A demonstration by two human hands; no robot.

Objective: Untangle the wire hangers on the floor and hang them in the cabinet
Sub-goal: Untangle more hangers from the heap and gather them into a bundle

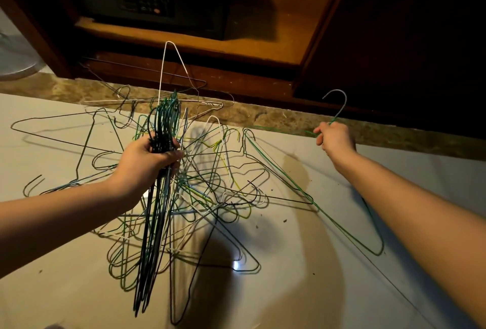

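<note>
Left hand [147, 160] clenched round the necks of an upright bundle [157, 210] over the tangled pile [210, 186]. Right hand [335, 139], well apart to the right, grasps one green hanger [339, 110] by its neck, hook up. The hanger's long axis slants from the pile's right edge down under the right forearm, and whether its far shoulder is free of the pile cannot be told. Bare floor [328, 263] lies to the right for drawing it clear, with the cabinet [236, 47] ahead and its dark door [394, 39] close behind the right hand.
</note>
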